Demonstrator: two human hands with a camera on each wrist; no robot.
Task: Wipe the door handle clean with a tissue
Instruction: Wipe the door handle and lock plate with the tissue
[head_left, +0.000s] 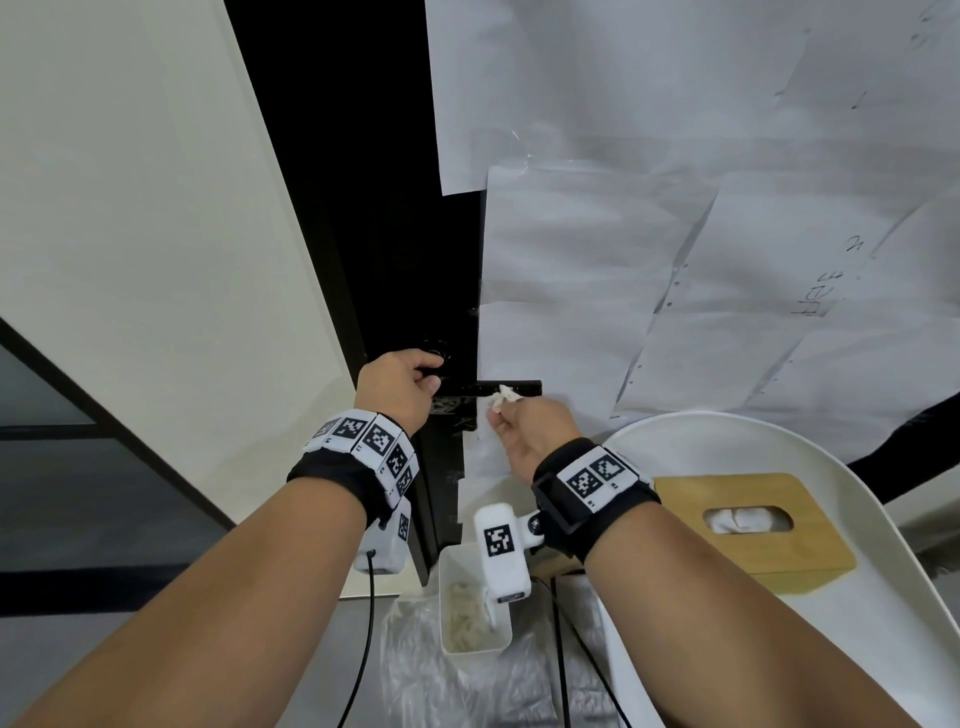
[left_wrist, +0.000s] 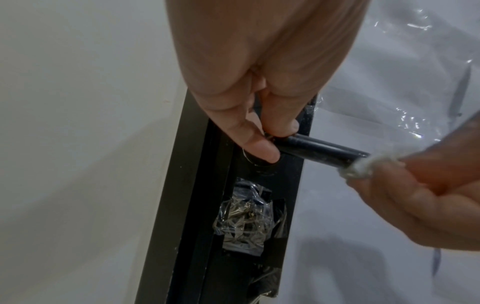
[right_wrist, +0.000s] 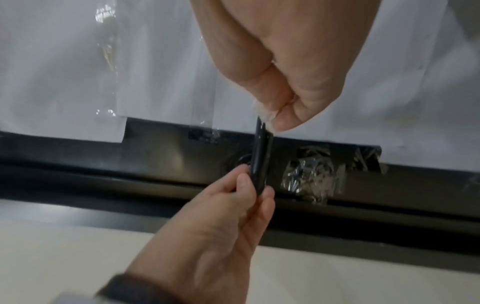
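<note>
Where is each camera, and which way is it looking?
Head: worn on the head, looking forward and down at the door handle; both forearms, left hand and right hand show.
Left wrist: looks along the left hand, whose fingers pinch the handle's base.
Right wrist: looks along the right hand, which presses the tissue on the handle's tip.
Shared: both wrist views show the handle and the other hand.

Bare forearms, black wrist straps (head_left: 332, 475) on both, white blocks printed with black square tag markers (head_left: 363, 441), white camera pods (head_left: 501, 553) slung beneath — thin black cable (head_left: 363, 639) trailing from left pod.
</note>
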